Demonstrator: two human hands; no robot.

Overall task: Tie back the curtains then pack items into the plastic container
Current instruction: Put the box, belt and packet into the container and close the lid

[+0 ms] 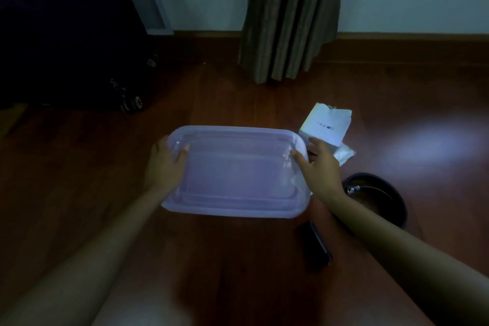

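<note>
Glossy red-brown wood floor. Pleated olive curtain hangs at wall. Translucent rounded-rectangle plastic container, lid on, floor centre; my left hand and right hand grip its short ends. Coiled black belt, white box right.

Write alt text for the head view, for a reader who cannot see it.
Two bare hands, left hand and right hand, hold the short ends of a lidded plastic container on a dark wood floor. To its right lie a white box, a coiled belt and a small dark object; a curtain hangs behind.
</note>
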